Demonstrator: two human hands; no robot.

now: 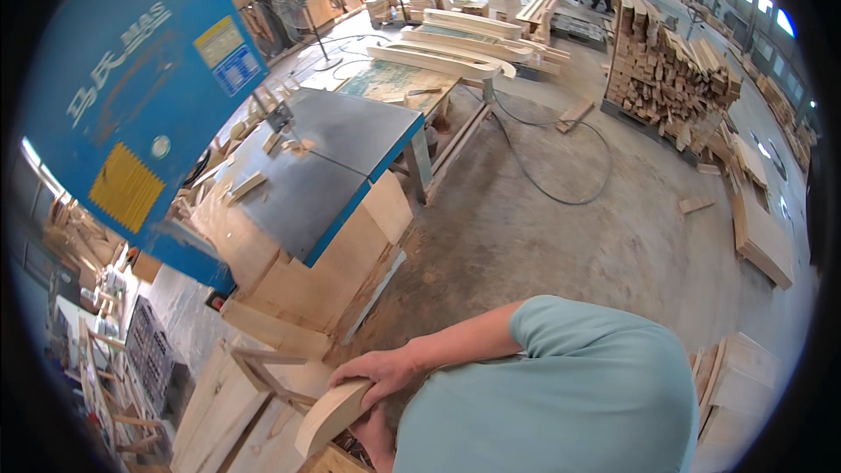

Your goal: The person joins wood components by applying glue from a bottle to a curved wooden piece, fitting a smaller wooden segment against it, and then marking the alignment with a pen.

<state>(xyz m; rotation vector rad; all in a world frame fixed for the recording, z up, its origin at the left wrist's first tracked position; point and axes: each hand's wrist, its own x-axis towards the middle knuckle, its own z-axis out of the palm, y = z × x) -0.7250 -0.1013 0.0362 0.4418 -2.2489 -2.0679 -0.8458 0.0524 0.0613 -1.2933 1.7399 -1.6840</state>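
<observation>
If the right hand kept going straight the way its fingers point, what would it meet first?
The right hand already grips the curved wooden block; just past that, toward picture left, it would probably meet the wooden frame, though depth is unclear.

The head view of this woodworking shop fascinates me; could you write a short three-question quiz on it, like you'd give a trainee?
1. Multiple choice: what does the right hand grip?
A) a hammer
B) a curved wooden piece
C) a cup

2. True or false: no wood lies on the dark tabletop of the blue machine.

3. Short answer: what lies in a big loop on the concrete floor?

Key:
1. B.
2. False; small wood offcuts lie there.
3. A dark cable or hose; which one, I can't tell.
</observation>
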